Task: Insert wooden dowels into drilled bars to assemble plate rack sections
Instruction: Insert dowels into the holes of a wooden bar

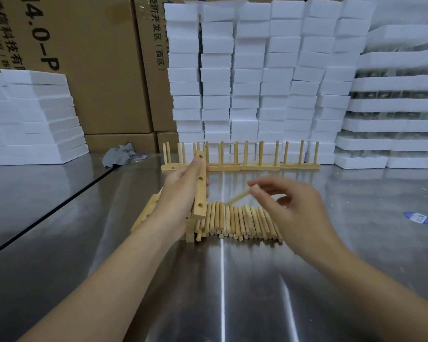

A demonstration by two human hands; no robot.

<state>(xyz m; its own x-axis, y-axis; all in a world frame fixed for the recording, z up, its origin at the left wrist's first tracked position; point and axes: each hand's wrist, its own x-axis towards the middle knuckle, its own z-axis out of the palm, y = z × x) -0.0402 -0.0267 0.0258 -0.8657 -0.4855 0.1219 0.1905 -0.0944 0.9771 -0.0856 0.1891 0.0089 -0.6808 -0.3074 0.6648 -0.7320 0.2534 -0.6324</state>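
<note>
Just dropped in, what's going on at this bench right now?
A person is building plate rack sections. The left hand grips a drilled bar, its visible holes empty. The right hand pinches one dowel above the dowel pile. Finished sections stand in a row behind.

Steel table, dowel pile on it, drilled bars just left of the pile, rack sections behind it (dowels upright), grey cloth back-left, blue label right.
</note>
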